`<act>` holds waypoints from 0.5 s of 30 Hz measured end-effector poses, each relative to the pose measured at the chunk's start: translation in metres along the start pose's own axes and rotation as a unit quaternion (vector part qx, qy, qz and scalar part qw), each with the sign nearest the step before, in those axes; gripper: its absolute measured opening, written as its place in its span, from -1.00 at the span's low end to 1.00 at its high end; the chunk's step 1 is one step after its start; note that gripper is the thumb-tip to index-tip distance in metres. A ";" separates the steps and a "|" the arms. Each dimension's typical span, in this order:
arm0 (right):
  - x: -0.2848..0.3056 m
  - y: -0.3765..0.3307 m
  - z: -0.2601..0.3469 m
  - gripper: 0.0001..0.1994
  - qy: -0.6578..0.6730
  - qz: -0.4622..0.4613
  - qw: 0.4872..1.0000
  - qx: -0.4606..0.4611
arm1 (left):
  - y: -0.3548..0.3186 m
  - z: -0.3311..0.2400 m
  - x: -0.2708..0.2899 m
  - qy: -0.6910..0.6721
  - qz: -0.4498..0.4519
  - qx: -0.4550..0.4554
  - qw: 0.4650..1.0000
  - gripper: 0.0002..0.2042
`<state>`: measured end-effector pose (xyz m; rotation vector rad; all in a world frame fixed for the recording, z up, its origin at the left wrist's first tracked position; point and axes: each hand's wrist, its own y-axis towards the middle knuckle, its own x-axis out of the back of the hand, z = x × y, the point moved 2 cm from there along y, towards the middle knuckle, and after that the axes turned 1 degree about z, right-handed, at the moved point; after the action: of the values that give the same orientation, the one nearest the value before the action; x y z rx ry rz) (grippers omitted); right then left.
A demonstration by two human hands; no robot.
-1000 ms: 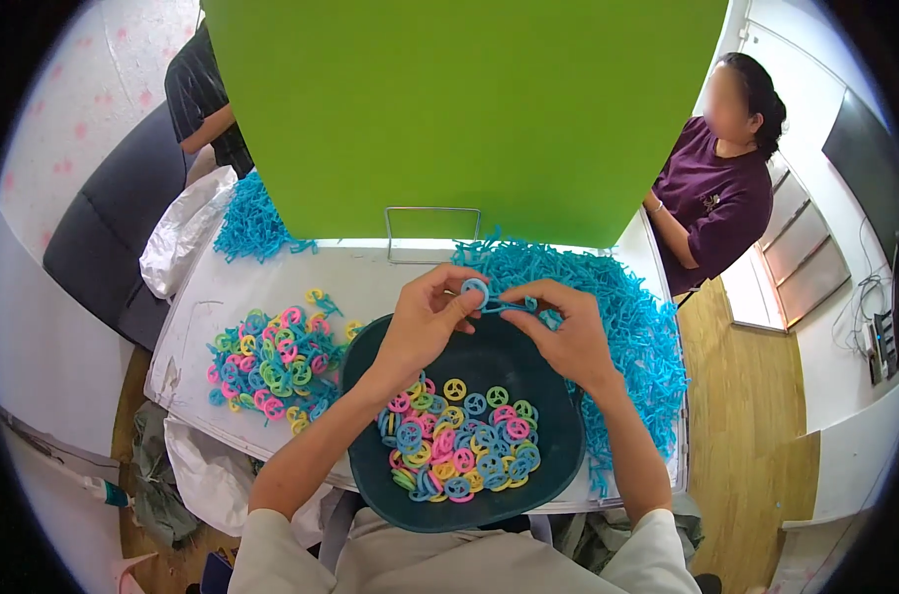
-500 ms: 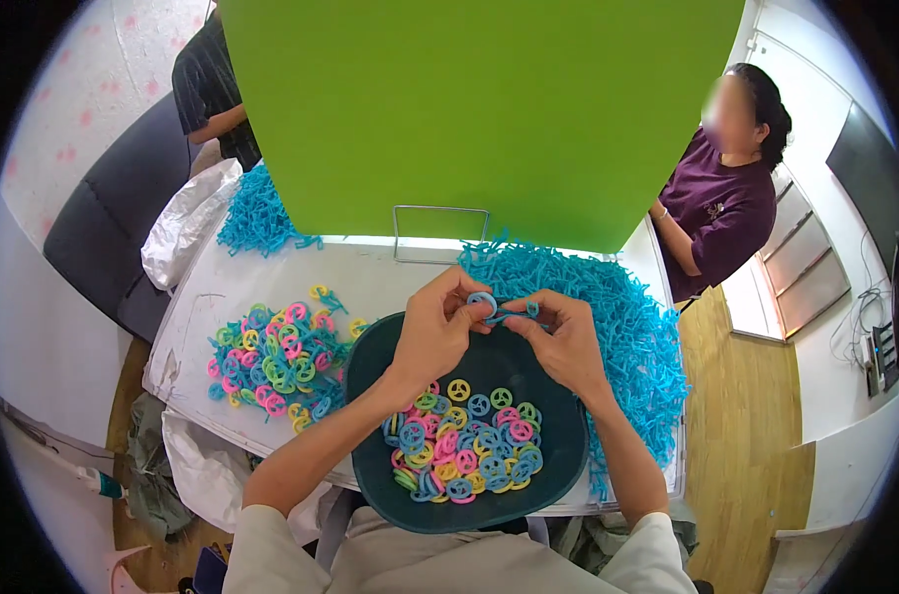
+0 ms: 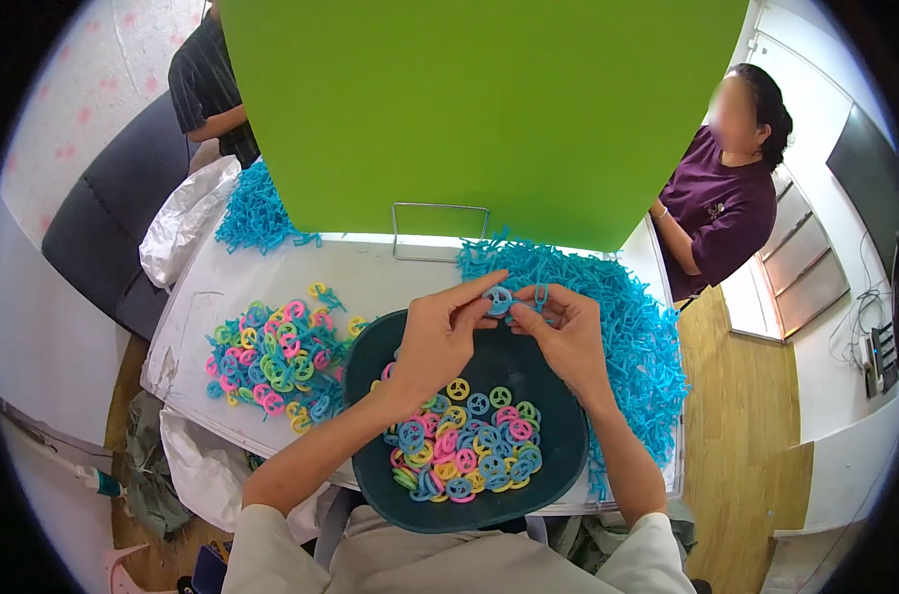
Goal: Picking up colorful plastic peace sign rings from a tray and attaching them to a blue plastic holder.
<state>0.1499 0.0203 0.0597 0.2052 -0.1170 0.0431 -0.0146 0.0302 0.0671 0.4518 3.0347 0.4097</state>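
Note:
Above the far part of a dark green basin (image 3: 370, 475), my two hands meet. My left hand (image 3: 437, 332) pinches a light blue plastic wheel (image 3: 498, 299) with spokes between thumb and forefinger. Close against it, my right hand (image 3: 566, 332) grips a small teal plastic stick piece (image 3: 541, 294), whose looped end sticks up from the fingers. Whether the two pieces are joined is hidden by my fingertips. Loose pink, yellow, green and blue wheels (image 3: 466, 460) lie in the basin under my wrists.
A heap of teal stick pieces (image 3: 632, 366) covers the table's right side. On the left lies a pile of wheels with teal sticks attached (image 3: 276, 361). A green board (image 3: 469, 119) and a wire stand (image 3: 395, 233) rise beyond. Two people sit at the far sides.
The blue wheel has shifted slightly right and turned its face more toward me. My left forefinger is now stretched out above it, and the teal stick's loop points upward.

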 end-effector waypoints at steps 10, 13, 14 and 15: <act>0.003 -0.001 -0.006 -0.81 0.182 0.023 0.977 -0.104 | -0.001 0.003 -0.005 0.018 -0.036 -0.082 0.996 -0.89; 0.001 -0.001 -0.010 -0.81 0.230 0.008 0.961 -0.151 | -0.003 -0.001 -0.005 0.066 -0.050 -0.121 0.989 -0.87; 0.002 -0.002 -0.009 -0.81 0.211 0.004 0.967 -0.139 | -0.005 -0.006 -0.005 0.093 -0.044 -0.105 0.989 -0.88; 0.003 -0.002 -0.009 -0.81 0.193 -0.001 0.973 -0.127 | -0.005 -0.008 -0.006 0.121 -0.037 -0.089 0.988 -0.89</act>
<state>0.1535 0.0203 0.0506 -0.0608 0.2645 0.0656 -0.0109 0.0219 0.0730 0.2959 3.1905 0.7753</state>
